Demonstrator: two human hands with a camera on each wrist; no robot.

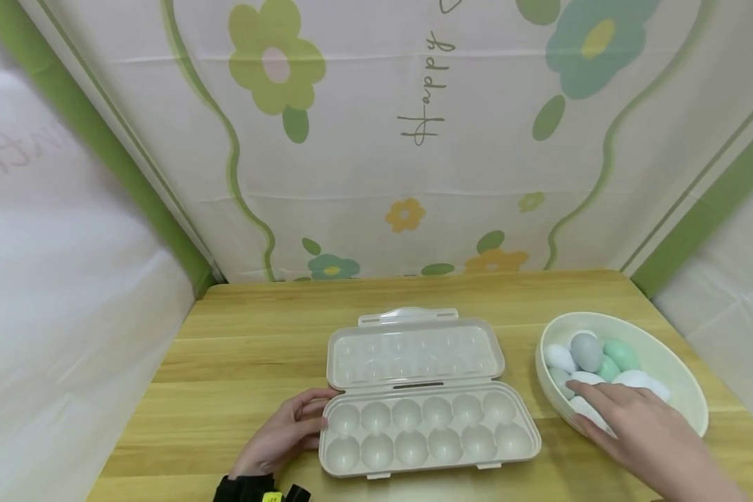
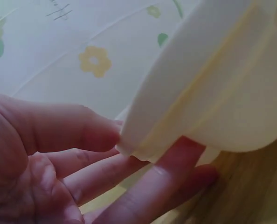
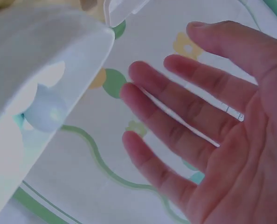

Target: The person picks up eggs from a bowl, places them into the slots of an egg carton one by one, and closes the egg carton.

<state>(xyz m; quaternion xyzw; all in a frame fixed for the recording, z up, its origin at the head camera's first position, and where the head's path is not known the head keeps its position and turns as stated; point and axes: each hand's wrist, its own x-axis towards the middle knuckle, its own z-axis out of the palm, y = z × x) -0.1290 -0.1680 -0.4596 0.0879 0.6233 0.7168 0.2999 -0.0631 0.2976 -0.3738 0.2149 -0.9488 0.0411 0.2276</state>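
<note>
A pale plastic egg box (image 1: 429, 464) lies unfolded on the table, its lid (image 1: 416, 352) tipped back away from the person. Rows of round hollows in its base hold nothing. At the base's left end, my left hand (image 1: 287, 427) grips the edge; in the left wrist view the thumb (image 2: 96, 133) meets the rim and fingers reach beneath. On the right, a cream bowl (image 1: 687, 397) holds several eggs in white, grey-blue and mint green, such as a grey-blue egg (image 1: 586, 351). Over the bowl's near side hovers my right hand (image 1: 655, 432), fingers spread, holding nothing. It hides some eggs.
The wooden table (image 1: 238, 348) runs back to a hanging flowered cloth (image 1: 364, 160). White cloth with green bands (image 1: 119, 160) closes in the left and right sides. A dark sleeve (image 1: 245, 488) covers the left wrist.
</note>
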